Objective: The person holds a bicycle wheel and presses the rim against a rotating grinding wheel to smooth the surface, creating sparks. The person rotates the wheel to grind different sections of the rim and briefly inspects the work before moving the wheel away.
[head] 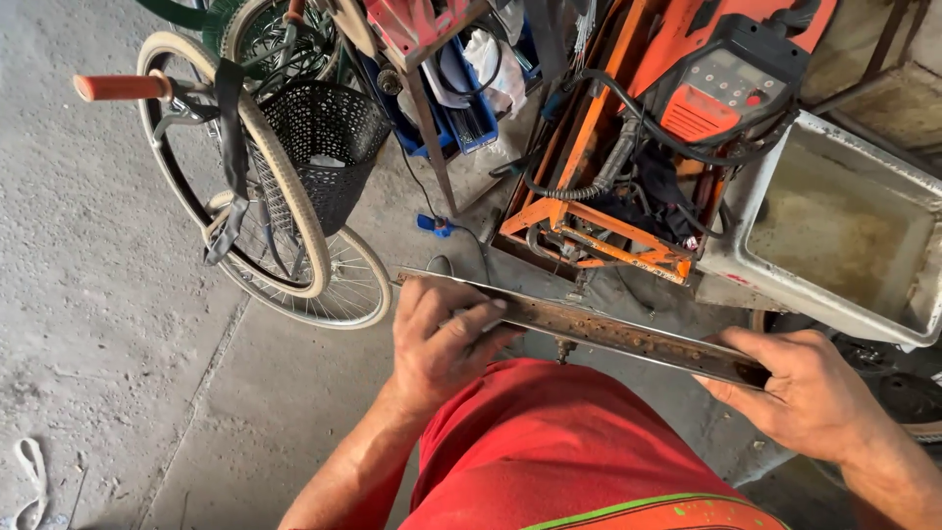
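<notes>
Nearest the camera is the person's red shirt (569,442) with a green stripe low on it. Just beyond the shirt, a long rusty metal bar (608,332) runs across the body, held level above the concrete floor (108,324). The left hand (442,339) lies over the bar's left portion, fingers curled down around it and the forefinger stretched along its top edge, so it grasps the bar. The right hand (810,388) clasps the bar's right end, thumb on top and fingers wrapped beneath.

Past the bar, directly behind its middle, stands an orange metal frame (599,231) tangled with black cables and a ribbed hose. Higher up on that frame, farther from the bar, sits an orange machine (731,88) with a panel of buttons. To the right of the frame, beyond the bar's right end, is a grey metal trough (844,231) with a stained bottom.

Beyond the bar's left end leans a bicycle (285,206) with cream tyres, a black mesh basket (324,137) and an orange handlebar grip (120,87). A small blue object (432,225) lies on the floor between the bicycle and the frame.
</notes>
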